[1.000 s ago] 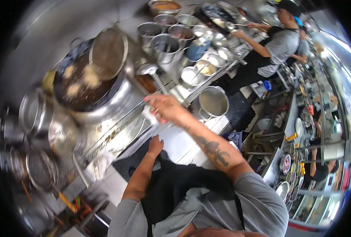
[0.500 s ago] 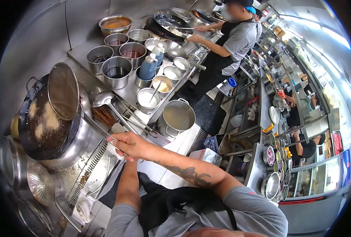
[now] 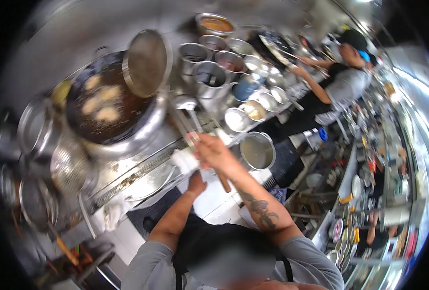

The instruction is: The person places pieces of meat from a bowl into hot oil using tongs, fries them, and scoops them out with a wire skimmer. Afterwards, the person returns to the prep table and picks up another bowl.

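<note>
My right hand [image 3: 210,151] is closed around the handle of a long-handled mesh strainer [image 3: 147,63]. Its round mesh is raised over the right side of a wok of dark oil [image 3: 132,108]. Several pale battered pieces [image 3: 107,94] float in bubbling oil on the wok's left side. Beyond my right hand, a wooden handle end [image 3: 224,183] sticks out toward me. Just below, my left hand [image 3: 196,183] looks curled, close to a white cloth [image 3: 185,160]; blur hides whether it grips anything. A ladle [image 3: 188,102] lies right of the wok.
Metal pots of sauces [image 3: 209,79] and a blue bottle [image 3: 246,87] stand right of the wok. A tall pot [image 3: 257,151] sits nearer me. A perforated skimmer [image 3: 69,166] rests at left. A co-worker [image 3: 342,87] handles another wok [image 3: 270,50] at the back right.
The view has swung, so the wok and pots sit further right. My hands have come apart somewhat, and my left hand shows more. The strainer stays raised; the floating pieces look more distinct.
</note>
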A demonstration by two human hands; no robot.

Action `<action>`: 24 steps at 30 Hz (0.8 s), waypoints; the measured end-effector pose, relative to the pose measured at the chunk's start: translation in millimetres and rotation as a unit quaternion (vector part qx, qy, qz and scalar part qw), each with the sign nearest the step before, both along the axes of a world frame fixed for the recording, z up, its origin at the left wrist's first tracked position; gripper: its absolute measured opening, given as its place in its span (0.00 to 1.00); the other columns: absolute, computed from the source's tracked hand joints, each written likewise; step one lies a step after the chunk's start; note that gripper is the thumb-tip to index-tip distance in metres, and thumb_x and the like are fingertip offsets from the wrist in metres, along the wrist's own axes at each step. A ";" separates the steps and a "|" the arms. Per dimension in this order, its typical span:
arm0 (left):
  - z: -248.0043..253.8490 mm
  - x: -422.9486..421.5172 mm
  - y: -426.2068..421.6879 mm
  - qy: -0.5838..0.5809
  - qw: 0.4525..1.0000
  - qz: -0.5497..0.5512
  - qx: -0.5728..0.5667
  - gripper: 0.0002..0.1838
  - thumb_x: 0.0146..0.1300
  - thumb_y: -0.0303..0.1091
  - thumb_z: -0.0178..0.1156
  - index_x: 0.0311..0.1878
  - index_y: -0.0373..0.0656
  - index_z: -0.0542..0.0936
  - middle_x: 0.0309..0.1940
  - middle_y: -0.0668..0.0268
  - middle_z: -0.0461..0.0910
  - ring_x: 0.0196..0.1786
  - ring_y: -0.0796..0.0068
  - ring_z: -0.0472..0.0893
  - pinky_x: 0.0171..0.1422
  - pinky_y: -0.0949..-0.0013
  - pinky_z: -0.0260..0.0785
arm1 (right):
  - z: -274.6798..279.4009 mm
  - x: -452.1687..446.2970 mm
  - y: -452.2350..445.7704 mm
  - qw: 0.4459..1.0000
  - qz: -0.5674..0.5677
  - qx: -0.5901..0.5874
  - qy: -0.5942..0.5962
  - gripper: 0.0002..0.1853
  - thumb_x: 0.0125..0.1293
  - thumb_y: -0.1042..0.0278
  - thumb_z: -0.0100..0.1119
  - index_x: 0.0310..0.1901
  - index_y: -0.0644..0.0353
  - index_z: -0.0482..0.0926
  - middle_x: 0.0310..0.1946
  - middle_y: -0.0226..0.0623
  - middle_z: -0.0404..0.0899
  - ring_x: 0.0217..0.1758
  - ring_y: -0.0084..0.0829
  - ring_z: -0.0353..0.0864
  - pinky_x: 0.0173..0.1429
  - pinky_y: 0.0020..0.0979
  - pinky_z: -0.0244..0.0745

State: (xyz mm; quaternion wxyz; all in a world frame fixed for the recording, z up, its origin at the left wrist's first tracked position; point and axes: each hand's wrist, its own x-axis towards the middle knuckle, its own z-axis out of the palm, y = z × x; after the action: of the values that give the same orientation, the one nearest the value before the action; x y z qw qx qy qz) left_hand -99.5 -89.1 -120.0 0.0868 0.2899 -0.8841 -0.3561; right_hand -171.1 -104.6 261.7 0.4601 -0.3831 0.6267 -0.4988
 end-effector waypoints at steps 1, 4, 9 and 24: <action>5.4 21.0 12.7 0.003 0.999 0.026 0.024 0.40 0.51 0.37 0.64 0.62 0.23 0.61 0.57 0.38 0.68 0.62 0.46 0.69 0.68 0.55 0.61 | 3.0 -1.5 -2.1 1.000 -0.001 0.023 -0.005 0.16 0.71 0.70 0.46 0.59 0.55 0.73 0.23 0.26 0.73 0.17 0.14 0.67 0.20 0.19 0.65; -19.1 99.6 25.4 -0.008 0.995 -0.003 0.101 0.36 0.52 0.38 0.62 0.60 0.26 0.64 0.54 0.39 0.71 0.59 0.45 0.71 0.65 0.54 0.64 | 6.7 4.2 -12.9 1.000 -0.025 -0.002 0.005 0.16 0.72 0.70 0.46 0.58 0.61 0.72 0.21 0.29 0.72 0.13 0.17 0.65 0.17 0.21 0.60; -3.6 283.6 14.3 -0.197 0.956 0.117 0.185 0.24 0.54 0.43 0.58 0.49 0.34 0.77 0.47 0.42 0.78 0.51 0.43 0.77 0.57 0.51 0.69 | -12.9 21.0 -53.1 0.999 0.009 -0.030 0.020 0.17 0.72 0.67 0.46 0.58 0.67 0.71 0.20 0.29 0.71 0.12 0.17 0.64 0.16 0.22 0.59; -10.4 616.4 160.5 -0.090 0.591 0.687 0.413 0.13 0.47 0.24 0.57 0.11 0.39 0.68 0.09 0.61 0.66 0.10 0.68 0.64 0.14 0.60 0.51 | -38.4 87.4 -124.1 0.983 0.080 -0.036 0.159 0.16 0.71 0.66 0.48 0.53 0.66 0.76 0.17 0.30 0.71 0.11 0.19 0.66 0.16 0.25 0.61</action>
State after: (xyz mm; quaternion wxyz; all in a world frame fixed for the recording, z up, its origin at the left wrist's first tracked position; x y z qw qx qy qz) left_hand 516.9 71.4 -130.4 0.0968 0.8468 -0.1843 -0.4894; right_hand -83.7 -228.7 223.3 0.3789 -0.5228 0.6410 -0.4149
